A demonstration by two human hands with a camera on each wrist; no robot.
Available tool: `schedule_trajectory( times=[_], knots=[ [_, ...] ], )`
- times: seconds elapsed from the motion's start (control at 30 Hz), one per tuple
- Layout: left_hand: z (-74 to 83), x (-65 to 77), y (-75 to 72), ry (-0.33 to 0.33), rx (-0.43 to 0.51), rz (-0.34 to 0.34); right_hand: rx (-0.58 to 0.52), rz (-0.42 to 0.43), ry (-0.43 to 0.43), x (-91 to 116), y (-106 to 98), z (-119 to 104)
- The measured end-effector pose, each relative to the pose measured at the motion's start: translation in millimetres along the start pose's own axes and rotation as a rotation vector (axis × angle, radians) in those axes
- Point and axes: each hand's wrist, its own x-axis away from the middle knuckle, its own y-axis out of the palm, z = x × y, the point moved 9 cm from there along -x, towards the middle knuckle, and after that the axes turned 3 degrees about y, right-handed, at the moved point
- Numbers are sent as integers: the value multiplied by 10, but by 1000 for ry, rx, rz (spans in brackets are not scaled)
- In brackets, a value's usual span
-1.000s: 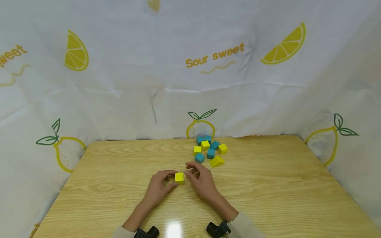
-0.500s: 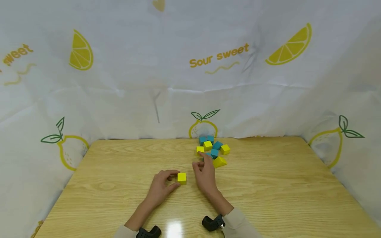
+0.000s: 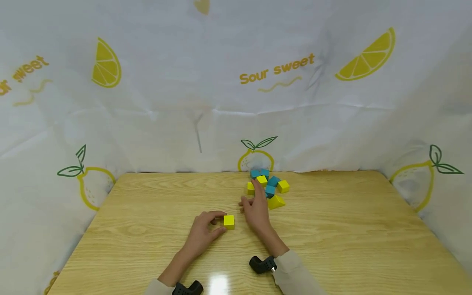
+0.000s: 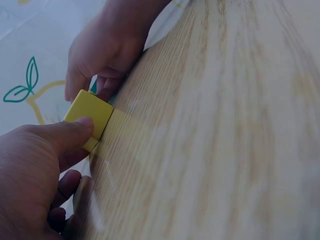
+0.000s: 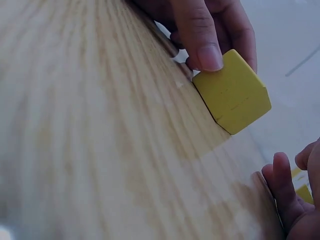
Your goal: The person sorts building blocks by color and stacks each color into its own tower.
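My left hand (image 3: 202,233) pinches a yellow cube (image 3: 229,221) between thumb and fingers, low at the table top. In the left wrist view the thumb lies flat on one face of this yellow cube (image 4: 90,112). My right hand (image 3: 257,213) reaches forward into a group of blocks, its index finger stretched over them and the thumb held apart. Right by that index finger are a yellow cube (image 3: 250,188) and another yellow cube (image 3: 262,180). A blue cube (image 3: 270,191) lies just right of the fingers. The hand partly covers a further blue block.
A yellow triangular block (image 3: 276,202) lies right of the right hand. Behind are a third yellow cube (image 3: 283,186) and several blue blocks, one blue block (image 3: 273,181) tilted. The wooden table (image 3: 350,237) ends at a white lemon-print cloth (image 3: 177,123).
The right hand has left the held yellow cube's side and moved forward over the group of blocks, its index finger extending. The left hand keeps its grip in place. The view shifts slightly.
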Motion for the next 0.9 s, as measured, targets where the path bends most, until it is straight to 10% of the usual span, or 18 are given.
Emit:
schedule_trajectory(
  times=[0.53,0.9],
  knots=[
    [4,21,19,1,-14,2,-62,44,-22,-5,-32,9],
    [13,19,20,14,-12,-12,118,12,-121,18,22,-48]
  ],
)
